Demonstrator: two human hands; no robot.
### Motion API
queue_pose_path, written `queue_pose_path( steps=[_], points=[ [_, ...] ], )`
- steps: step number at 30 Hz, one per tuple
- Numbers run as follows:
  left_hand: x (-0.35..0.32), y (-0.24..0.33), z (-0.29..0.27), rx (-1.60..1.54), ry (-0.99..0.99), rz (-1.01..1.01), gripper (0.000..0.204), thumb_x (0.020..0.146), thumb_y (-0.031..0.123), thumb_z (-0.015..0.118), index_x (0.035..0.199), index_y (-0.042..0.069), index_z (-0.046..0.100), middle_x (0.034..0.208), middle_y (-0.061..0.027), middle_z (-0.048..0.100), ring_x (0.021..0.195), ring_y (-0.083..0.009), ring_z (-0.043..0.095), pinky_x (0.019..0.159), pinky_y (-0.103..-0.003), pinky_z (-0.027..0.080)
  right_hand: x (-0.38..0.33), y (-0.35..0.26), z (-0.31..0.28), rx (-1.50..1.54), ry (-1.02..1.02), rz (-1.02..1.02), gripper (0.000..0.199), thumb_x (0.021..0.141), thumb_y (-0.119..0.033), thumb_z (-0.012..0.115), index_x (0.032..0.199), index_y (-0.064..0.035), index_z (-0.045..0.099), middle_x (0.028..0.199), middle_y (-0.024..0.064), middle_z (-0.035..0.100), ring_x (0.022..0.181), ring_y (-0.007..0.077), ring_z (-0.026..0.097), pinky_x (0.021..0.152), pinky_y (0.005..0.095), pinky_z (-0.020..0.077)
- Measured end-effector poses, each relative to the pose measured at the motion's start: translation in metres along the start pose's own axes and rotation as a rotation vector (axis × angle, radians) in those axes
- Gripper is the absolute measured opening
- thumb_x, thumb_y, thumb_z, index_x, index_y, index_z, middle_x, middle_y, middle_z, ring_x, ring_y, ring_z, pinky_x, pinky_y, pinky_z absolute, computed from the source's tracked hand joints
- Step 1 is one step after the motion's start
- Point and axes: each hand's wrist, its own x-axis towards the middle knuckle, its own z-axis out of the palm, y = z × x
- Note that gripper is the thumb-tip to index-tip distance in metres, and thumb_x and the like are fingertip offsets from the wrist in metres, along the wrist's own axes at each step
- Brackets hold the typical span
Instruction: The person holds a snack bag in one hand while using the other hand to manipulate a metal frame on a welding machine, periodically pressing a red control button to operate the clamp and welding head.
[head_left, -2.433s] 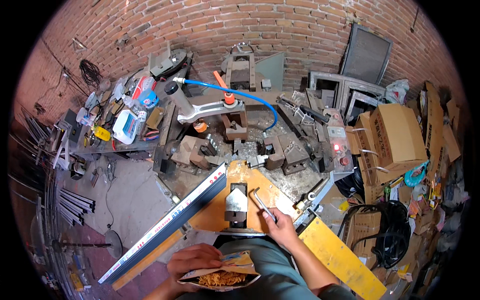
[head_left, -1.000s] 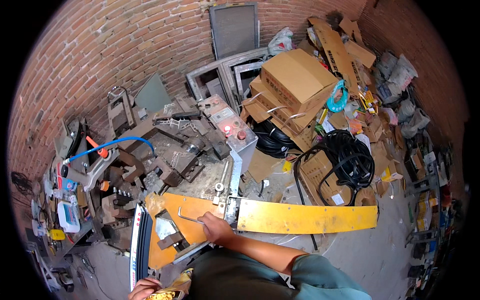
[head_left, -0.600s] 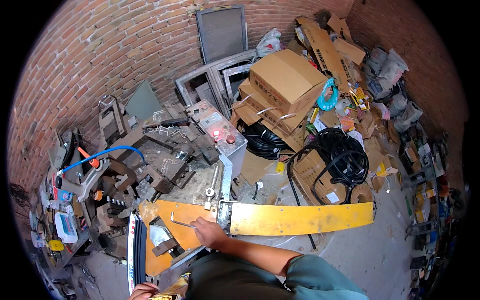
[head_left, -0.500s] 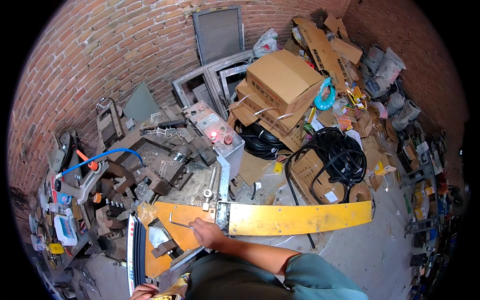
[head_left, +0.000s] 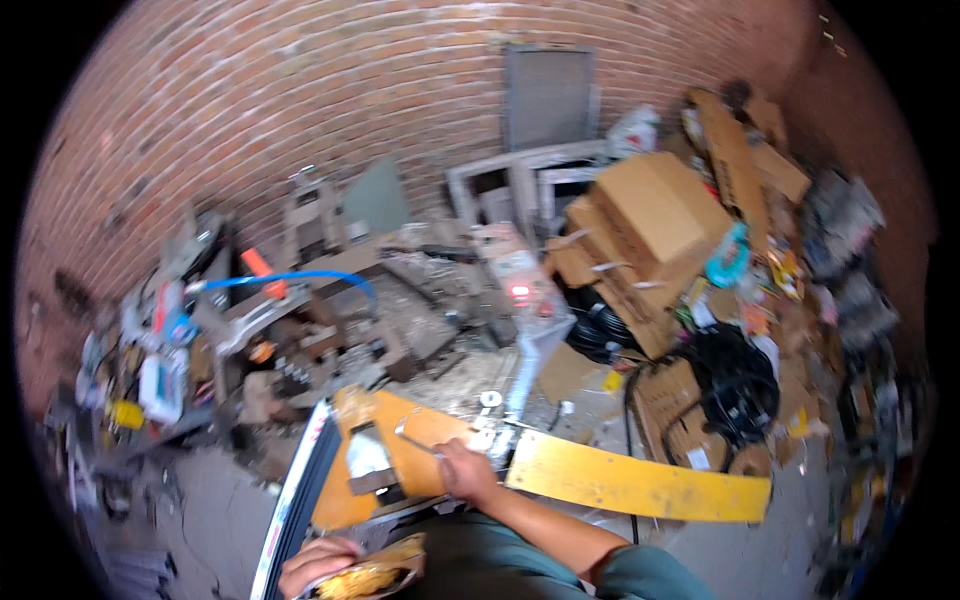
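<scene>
1. Compared with the frame half a second ago, my view has swung to the left: the bench now sits further right in the picture, and more of the snack bag [head_left: 402,553] shows at the lower edge.
2. The bent wrench [head_left: 418,443] lies above the orange plate [head_left: 418,478], its hooked end pointing away from the person. I cannot tell whether the tip touches the plate.
3. The right hand [head_left: 466,473] is closed around the near end of the wrench.
4. The left hand [head_left: 318,560] grips the bag at its left side. The bag's mouth is open and yellow food shows inside.
5. Left of the plate, I see a long white-and-black bar [head_left: 300,490] running aslant beside its edge. A metal block [head_left: 368,460] sits in the plate's slot.
6. To the right of the plate, a yellow strip [head_left: 640,480] extends outward.
7. Beyond the plate, I note a blue hose [head_left: 300,275] arching over the machine and a control box [head_left: 530,310] with a lit red lamp.
8. Further right are cardboard boxes [head_left: 660,215] and a black coil [head_left: 740,385]; a brick wall [head_left: 300,110] stands behind. Motion blur hides the finer parts.
</scene>
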Motion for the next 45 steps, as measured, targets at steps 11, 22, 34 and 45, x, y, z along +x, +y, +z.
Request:
queue_pose_path(
  steps=[11, 22, 34, 45],
  points=[
    [-0.019, 0.008, -0.021, 0.004, -0.029, -0.117, 0.032, 0.083, 0.014, 0.086, 0.106, -0.004, 0.072, 0.095, -0.0203, 0.076, 0.089, -0.0370, 0.075, 0.083, -0.050, 0.062, 0.011, -0.025, -0.013, -0.054, -0.096, 0.010, 0.021, 0.092, -0.014, 0.068, 0.112, -0.0076, 0.070, 0.096, 0.0160, 0.066, 0.076, 0.0396, 0.069, 0.066, 0.0483, 0.0572],
    [-0.027, 0.004, -0.026, -0.115, 0.022, -0.200, 0.047, 0.090, 0.033, 0.081, 0.117, -0.005, 0.073, 0.107, -0.0247, 0.075, 0.099, -0.0385, 0.074, 0.093, -0.051, 0.058, 0.013, -0.036, -0.015, -0.059, -0.083, 0.021, 0.021, 0.093, -0.009, 0.067, 0.113, -0.0062, 0.069, 0.096, 0.0183, 0.063, 0.082, 0.0422, 0.067, 0.070, 0.0482, 0.0552],
    [-0.026, 0.001, -0.027, -0.200, 0.038, -0.136, 0.046, 0.093, 0.030, 0.079, 0.121, -0.006, 0.071, 0.108, -0.0241, 0.076, 0.101, -0.0383, 0.074, 0.094, -0.053, 0.057, 0.012, -0.036, -0.016, -0.087, -0.082, 0.011, 0.022, 0.091, -0.008, 0.068, 0.113, -0.0043, 0.070, 0.099, 0.0176, 0.064, 0.084, 0.0402, 0.069, 0.072, 0.0462, 0.0563],
    [-0.027, -0.003, -0.028, -0.213, 0.019, -0.115, 0.047, 0.091, 0.028, 0.080, 0.122, -0.007, 0.071, 0.108, -0.0249, 0.076, 0.102, -0.0395, 0.073, 0.094, -0.054, 0.057, 0.011, -0.035, -0.013, -0.125, -0.106, 0.038, 0.021, 0.092, -0.014, 0.068, 0.113, -0.0079, 0.071, 0.098, 0.0159, 0.066, 0.080, 0.0399, 0.069, 0.069, 0.0475, 0.0571]
  ],
)
